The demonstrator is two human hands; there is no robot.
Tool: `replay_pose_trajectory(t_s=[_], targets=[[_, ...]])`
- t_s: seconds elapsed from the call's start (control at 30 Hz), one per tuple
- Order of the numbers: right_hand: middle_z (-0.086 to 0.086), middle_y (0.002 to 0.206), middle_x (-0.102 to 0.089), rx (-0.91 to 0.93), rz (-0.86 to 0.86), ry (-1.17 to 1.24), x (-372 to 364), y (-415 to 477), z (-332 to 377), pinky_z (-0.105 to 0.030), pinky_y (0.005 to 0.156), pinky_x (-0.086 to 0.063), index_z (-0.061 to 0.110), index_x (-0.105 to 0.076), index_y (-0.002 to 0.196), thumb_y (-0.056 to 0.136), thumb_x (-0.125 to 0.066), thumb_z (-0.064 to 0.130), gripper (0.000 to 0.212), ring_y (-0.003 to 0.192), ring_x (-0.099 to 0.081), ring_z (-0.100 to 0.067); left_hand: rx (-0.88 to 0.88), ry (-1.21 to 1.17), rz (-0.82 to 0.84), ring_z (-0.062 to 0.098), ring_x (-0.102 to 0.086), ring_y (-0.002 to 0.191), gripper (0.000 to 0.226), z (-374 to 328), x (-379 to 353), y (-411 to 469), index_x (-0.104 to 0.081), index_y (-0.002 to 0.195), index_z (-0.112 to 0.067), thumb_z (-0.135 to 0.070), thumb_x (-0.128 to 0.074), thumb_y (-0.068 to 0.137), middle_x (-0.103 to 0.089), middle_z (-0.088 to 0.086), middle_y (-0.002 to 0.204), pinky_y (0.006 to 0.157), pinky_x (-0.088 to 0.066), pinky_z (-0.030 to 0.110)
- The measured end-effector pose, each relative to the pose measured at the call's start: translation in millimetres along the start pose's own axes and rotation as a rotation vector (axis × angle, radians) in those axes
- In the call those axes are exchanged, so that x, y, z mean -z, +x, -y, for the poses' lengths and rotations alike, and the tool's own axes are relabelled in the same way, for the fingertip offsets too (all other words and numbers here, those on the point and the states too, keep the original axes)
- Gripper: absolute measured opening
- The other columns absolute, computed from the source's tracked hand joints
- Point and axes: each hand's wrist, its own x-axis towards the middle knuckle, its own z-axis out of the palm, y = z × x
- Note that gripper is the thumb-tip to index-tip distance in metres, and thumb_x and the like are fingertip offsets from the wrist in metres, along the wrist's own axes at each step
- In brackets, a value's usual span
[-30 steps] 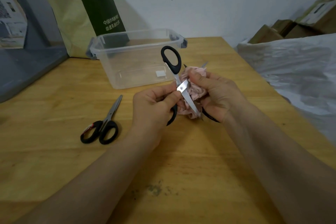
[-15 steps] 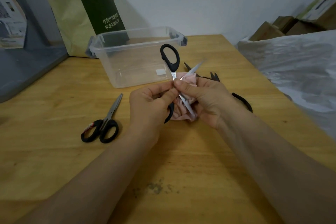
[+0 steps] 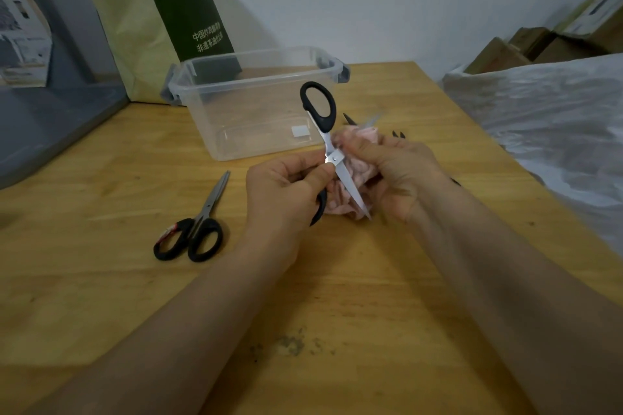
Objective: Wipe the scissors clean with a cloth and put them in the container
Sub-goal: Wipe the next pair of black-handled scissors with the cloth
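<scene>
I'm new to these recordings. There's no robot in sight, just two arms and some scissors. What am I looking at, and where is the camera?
There is no machine here. A person works with bare hands, and every picture comes from one wide-angle camera worn on their head, looking down at a wooden table. The left hand holds an opened pair of black-handled scissors near the pivot. The right hand grips a pink cloth bunched round one blade, which fits wiping. Behind the hands stands a clear plastic container with no scissors in it. A second pair of scissors lies closed on the table to the left. Behind the right hand, dark pointed tips show; they are mostly hidden and are probably more scissors. A green and yellow bag leans against the wall.
</scene>
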Motion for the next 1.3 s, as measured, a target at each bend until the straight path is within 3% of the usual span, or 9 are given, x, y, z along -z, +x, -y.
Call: replay_pose_trajectory(t_s=[0.1, 0.23, 0.43, 0.57, 0.73, 0.87, 1.0, 1.07, 1.3], targets=[[-0.017, 0.084, -0.072, 0.025, -0.047, 0.041, 8.4, 3.5, 5.7, -0.044, 0.07, -0.059, 0.002, -0.068, 0.087, 0.056, -0.078, 0.016, 0.036, 0.075, -0.068, -0.029, 0.007, 0.024, 0.007, 0.006, -0.065, 0.057, 0.022, -0.1, -3.3, -1.8, -0.069, 0.08, -0.018, 0.004, -0.065, 0.083, -0.07, -0.007, 0.061, 0.061, -0.056, 0.019], [-0.013, 0.074, -0.072, -0.029, 0.046, -0.062, -1.2, -5.0, -7.8, -0.037, 0.065, -0.06, 0.001, -0.07, 0.089, 0.072, -0.075, 0.009, 0.019, 0.066, -0.069, -0.022, 0.023, 0.001, -0.02, 0.014, -0.071, 0.078, 0.018, 1.9, 0.4, 1.5, -0.07, 0.086, -0.014, 0.003, -0.065, 0.083, -0.073, 0.001, 0.08, 0.071, -0.058, 0.024], [-0.015, 0.082, -0.072, 0.036, -0.044, 0.02, 9.1, 2.6, 6.5, -0.042, 0.07, -0.059, 0.001, -0.068, 0.085, 0.056, -0.078, 0.018, 0.035, 0.073, -0.069, -0.027, 0.024, 0.039, -0.003, 0.009, -0.066, 0.064, 0.016, 0.3, -2.5, -1.1, -0.07, 0.087, -0.012, 0.002, -0.066, 0.082, -0.071, 0.004, 0.076, 0.066, -0.057, 0.021], [-0.011, 0.072, -0.072, -0.016, 0.032, -0.099, 0.2, -5.0, -6.1, -0.034, 0.062, -0.06, 0.004, -0.07, 0.085, 0.071, -0.076, 0.012, 0.017, 0.064, -0.069, -0.02, 0.037, 0.026, -0.029, 0.016, -0.07, 0.081, 0.018, 1.9, 0.9, 1.7, -0.07, 0.084, -0.016, 0.001, -0.066, 0.082, -0.072, 0.0, 0.082, 0.076, -0.058, 0.029], [-0.014, 0.081, -0.073, 0.051, -0.067, 0.07, 10.4, 5.6, 10.4, -0.04, 0.069, -0.059, 0.002, -0.067, 0.086, 0.053, -0.078, 0.018, 0.037, 0.073, -0.07, -0.025, 0.025, 0.058, 0.006, 0.009, -0.064, 0.062, 0.015, 0.8, -1.7, -0.5, -0.071, 0.092, -0.008, 0.001, -0.066, 0.082, -0.07, 0.004, 0.074, 0.069, -0.057, 0.025], [-0.014, 0.08, -0.073, -0.004, -0.006, -0.116, 2.3, -2.6, -5.2, -0.043, 0.072, -0.059, 0.003, -0.07, 0.087, 0.063, -0.079, 0.018, 0.03, 0.074, -0.07, -0.026, 0.057, 0.036, -0.027, 0.01, -0.069, 0.071, 0.017, 1.4, -0.4, 1.5, -0.071, 0.083, -0.016, 0.0, -0.067, 0.081, -0.072, -0.002, 0.076, 0.072, -0.058, 0.026], [-0.016, 0.081, -0.073, 0.027, -0.04, 0.019, 5.2, 3.5, 7.2, -0.045, 0.071, -0.059, 0.001, -0.068, 0.085, 0.051, -0.079, 0.018, 0.04, 0.074, -0.071, -0.027, 0.032, 0.041, 0.0, 0.007, -0.066, 0.061, 0.018, -0.3, -0.3, -0.4, -0.071, 0.082, -0.016, 0.001, -0.066, 0.082, -0.071, -0.005, 0.065, 0.065, -0.058, 0.023], [-0.014, 0.078, -0.073, 0.055, -0.074, 0.063, 10.7, 6.3, 10.8, -0.039, 0.066, -0.06, 0.002, -0.066, 0.081, 0.051, -0.077, 0.018, 0.036, 0.072, -0.071, -0.025, 0.029, 0.055, 0.017, 0.007, -0.064, 0.056, 0.016, -0.2, -2.0, -1.8, -0.071, 0.085, -0.013, 0.002, -0.065, 0.083, -0.07, -0.005, 0.062, 0.062, -0.057, 0.021], [-0.011, 0.066, -0.071, 0.014, -0.008, -0.078, -0.8, -2.5, -0.9, -0.033, 0.056, -0.058, 0.002, -0.067, 0.082, 0.072, -0.076, 0.01, 0.015, 0.058, -0.069, -0.02, 0.051, 0.056, -0.015, 0.01, -0.068, 0.07, 0.015, 0.1, 0.0, 1.2, -0.07, 0.084, -0.016, -0.001, -0.066, 0.082, -0.073, -0.002, 0.073, 0.071, -0.059, 0.026]])
